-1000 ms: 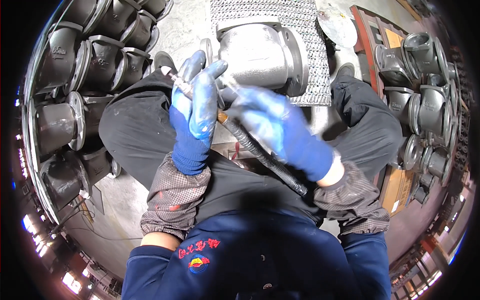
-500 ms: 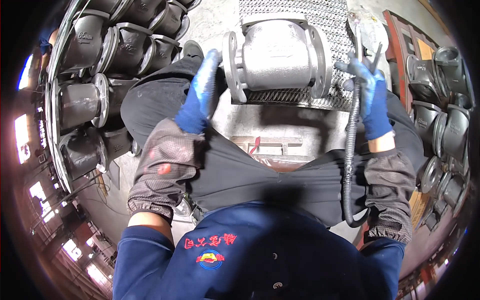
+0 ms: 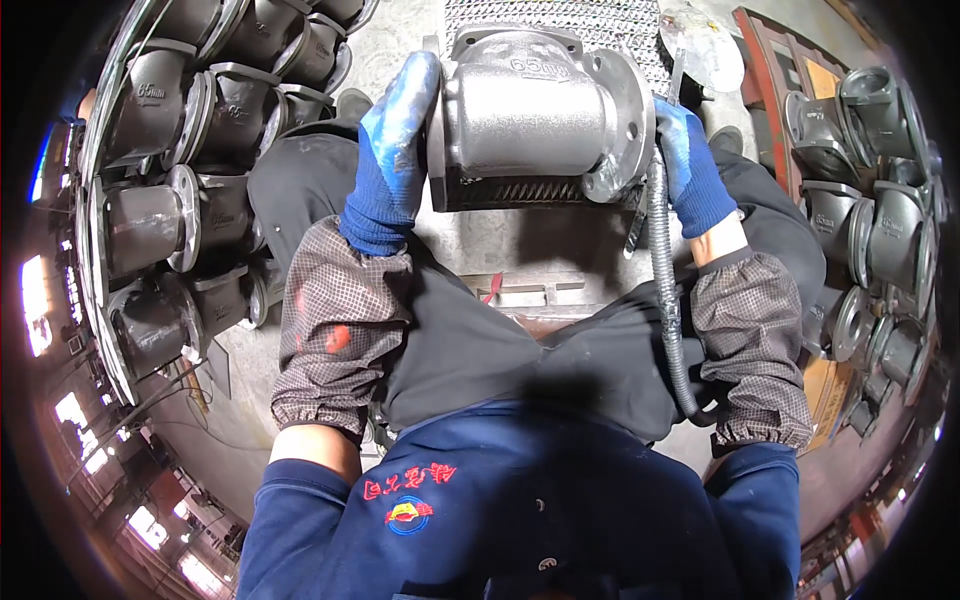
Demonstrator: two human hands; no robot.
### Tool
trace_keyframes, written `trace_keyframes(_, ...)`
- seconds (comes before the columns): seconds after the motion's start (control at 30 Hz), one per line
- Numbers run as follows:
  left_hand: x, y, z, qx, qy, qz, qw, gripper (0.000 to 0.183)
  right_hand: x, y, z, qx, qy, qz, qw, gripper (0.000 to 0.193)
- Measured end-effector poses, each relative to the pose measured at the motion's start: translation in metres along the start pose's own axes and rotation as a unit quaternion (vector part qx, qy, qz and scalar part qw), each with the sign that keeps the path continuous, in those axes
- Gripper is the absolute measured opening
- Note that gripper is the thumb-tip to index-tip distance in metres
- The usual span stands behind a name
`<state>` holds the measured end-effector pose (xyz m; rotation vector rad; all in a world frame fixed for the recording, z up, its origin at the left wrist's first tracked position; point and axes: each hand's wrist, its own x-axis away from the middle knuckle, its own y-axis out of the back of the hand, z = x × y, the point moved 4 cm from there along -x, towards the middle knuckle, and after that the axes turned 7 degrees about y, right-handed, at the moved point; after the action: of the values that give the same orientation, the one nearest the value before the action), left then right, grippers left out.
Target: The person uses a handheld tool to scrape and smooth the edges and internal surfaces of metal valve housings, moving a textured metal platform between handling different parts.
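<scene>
A grey cast-metal valve body [image 3: 530,120] with round flanges at both ends lies on a metal mesh stand in front of me, turned a little. My left hand [image 3: 395,140], in a blue glove, presses on its left flange, fingers pointing away from me and thumb side toward the metal. Against the right flange is my right hand [image 3: 685,150], gloved the same way, its fingertips partly hidden behind the flange. A dark ribbed hose [image 3: 662,270] hangs beside that hand and curves down toward my right thigh. Thin metal pieces stick out near the hand; what they belong to is unclear.
Stacks of similar grey castings [image 3: 150,225] stand on the left, and more castings [image 3: 900,230] lie on the right near a red-brown frame [image 3: 765,100]. The mesh top [image 3: 560,12] shows behind the valve body. A low wooden piece [image 3: 530,290] sits between my legs.
Both hands have come in from the sides onto the valve body's flanges. The casting has turned, so its raised markings and right flange face show more. The hose moved left with my right hand.
</scene>
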<state>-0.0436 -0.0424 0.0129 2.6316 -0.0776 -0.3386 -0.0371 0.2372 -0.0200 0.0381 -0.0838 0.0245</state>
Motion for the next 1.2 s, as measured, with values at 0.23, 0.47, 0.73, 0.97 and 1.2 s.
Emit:
trace_keyframes(0.23,-0.026,0.001,0.018,0.031,-0.087,-0.008,0.996,0.052,-0.030,0.000,0.003,-0.150,-0.050,-0.048,0.986,0.037)
trace_keyframes(0.47,-0.044,-0.013,0.022,0.366,0.189,-0.060,0.909,0.033,-0.066,0.020,-0.037,-0.064,0.051,-0.042,0.996,0.033)
trace_keyframes(0.73,-0.042,-0.011,0.017,0.463,0.259,-0.083,0.843,0.032,-0.035,0.002,-0.017,-0.063,-0.007,-0.060,0.996,0.030)
trace_keyframes(0.97,-0.031,-0.020,0.022,0.517,0.329,0.006,0.790,0.043,-0.026,-0.009,-0.016,-0.249,-0.152,-0.041,0.956,0.028)
trace_keyframes(1.2,-0.002,-0.021,0.045,0.526,0.434,0.019,0.731,0.040,-0.017,-0.011,-0.013,-0.059,-0.093,-0.048,0.993,0.033)
